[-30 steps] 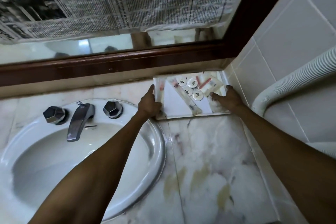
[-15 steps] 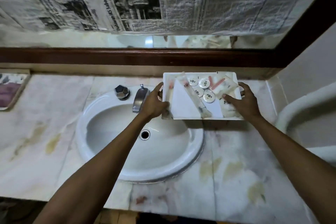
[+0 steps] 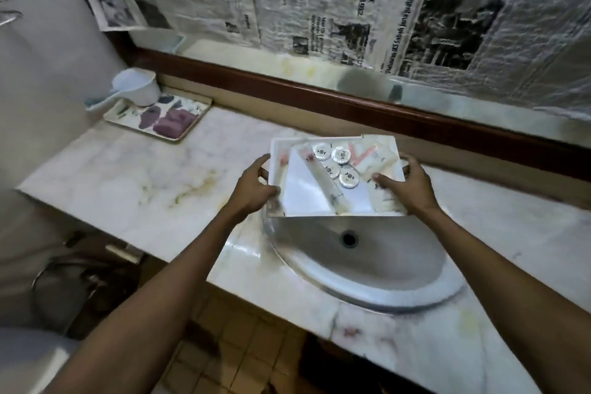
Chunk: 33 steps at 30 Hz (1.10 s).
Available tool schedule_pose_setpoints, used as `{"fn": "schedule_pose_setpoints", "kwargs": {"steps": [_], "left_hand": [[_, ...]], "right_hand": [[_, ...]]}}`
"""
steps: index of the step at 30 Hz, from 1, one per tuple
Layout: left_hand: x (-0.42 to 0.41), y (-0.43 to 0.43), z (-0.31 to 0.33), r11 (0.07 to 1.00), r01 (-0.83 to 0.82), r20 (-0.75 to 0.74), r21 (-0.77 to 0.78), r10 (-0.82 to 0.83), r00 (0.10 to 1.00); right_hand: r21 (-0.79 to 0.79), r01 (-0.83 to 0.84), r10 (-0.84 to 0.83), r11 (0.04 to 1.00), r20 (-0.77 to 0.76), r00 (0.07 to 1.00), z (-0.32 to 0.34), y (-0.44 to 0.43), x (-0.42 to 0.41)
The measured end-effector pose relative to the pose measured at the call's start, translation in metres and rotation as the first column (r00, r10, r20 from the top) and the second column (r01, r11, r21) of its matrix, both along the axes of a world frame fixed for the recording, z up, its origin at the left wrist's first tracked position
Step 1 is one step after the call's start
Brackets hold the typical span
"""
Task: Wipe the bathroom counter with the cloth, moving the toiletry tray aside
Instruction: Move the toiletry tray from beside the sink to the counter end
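A white toiletry tray (image 3: 307, 198) hangs in the air over the back of the sink (image 3: 367, 269), held level between both hands. It carries several round capped items, sachets and a long tube. My left hand (image 3: 252, 189) grips its left edge, and my right hand (image 3: 406, 185) grips its right edge with the thumb inside. The tray hides the tap and its knobs. The marble counter (image 3: 144, 182) stretches left and right of the sink. I see no cloth in this view.
A second tray (image 3: 160, 118) with purple and dark items lies at the counter's far left, with a pale blue water scoop (image 3: 137, 86) behind it. Newspaper covers the mirror above a dark wooden frame (image 3: 319, 96). A toilet and tiled floor lie below left.
The tray has left the right back corner of the counter and travelled left, now over the sink. My view has swung left, bringing the left counter into sight.
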<state>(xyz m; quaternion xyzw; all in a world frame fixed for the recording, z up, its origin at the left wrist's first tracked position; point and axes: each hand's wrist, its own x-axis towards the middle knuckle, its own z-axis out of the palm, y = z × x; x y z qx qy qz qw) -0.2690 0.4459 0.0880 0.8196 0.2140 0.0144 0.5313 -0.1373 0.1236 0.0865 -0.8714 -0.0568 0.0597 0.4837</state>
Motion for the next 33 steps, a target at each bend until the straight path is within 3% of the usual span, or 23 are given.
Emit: {"fn": "schedule_pose_setpoints", "kwargs": {"steps": [7, 15, 33], "left_hand": [[-0.114, 0.134, 0.003, 0.976, -0.215, 0.002, 0.039, 0.215, 0.977], [-0.202, 0.238, -0.007, 0.88, -0.469, -0.022, 0.071, 0.472, 0.882], [-0.225, 0.417, -0.076, 0.647, -0.757, -0.169, 0.095, 0.76, 0.628]], "right_hand": [[0.013, -0.251, 0.251, 0.968, -0.002, 0.968, 0.0, 0.162, -0.054], [-0.04, -0.48, 0.478, 0.876, -0.05, 0.877, -0.008, 0.313, -0.084], [-0.061, -0.794, 0.755, 0.605, -0.272, 0.596, -0.081, 0.597, -0.037]]}}
